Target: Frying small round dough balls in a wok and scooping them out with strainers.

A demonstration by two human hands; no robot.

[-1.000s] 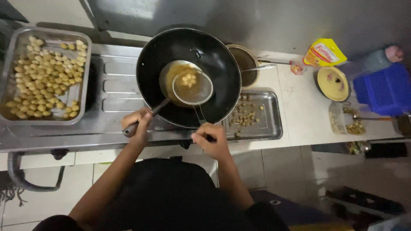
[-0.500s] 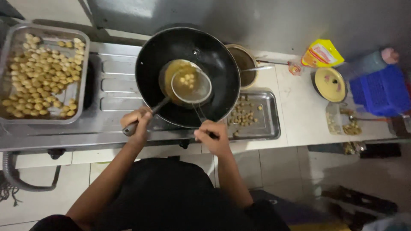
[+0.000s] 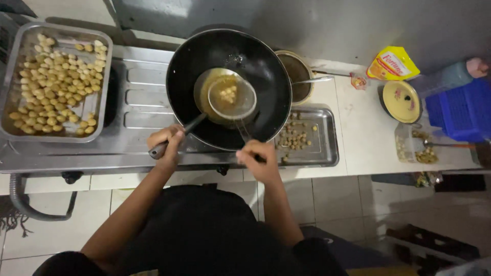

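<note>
Oil (image 3: 209, 82) is pooled at the bottom of the black wok (image 3: 255, 66), and a mesh skimmer (image 3: 231, 96) bearing a few fried balls (image 3: 227, 94) is held just above it, level so nothing rolls off. Its dark handle is gripped by the left hand (image 3: 166, 144), fingers closed round it. A second thin handle is pinched by the right hand (image 3: 258, 159) at the wok's near rim. Raw balls are kept in the tray (image 3: 15, 61) far left; cooked ones are spread in the tray (image 3: 327, 128) to the right.

yellow pouch (image 3: 393, 64) w/ red label, far-right counter, by wall
</note>
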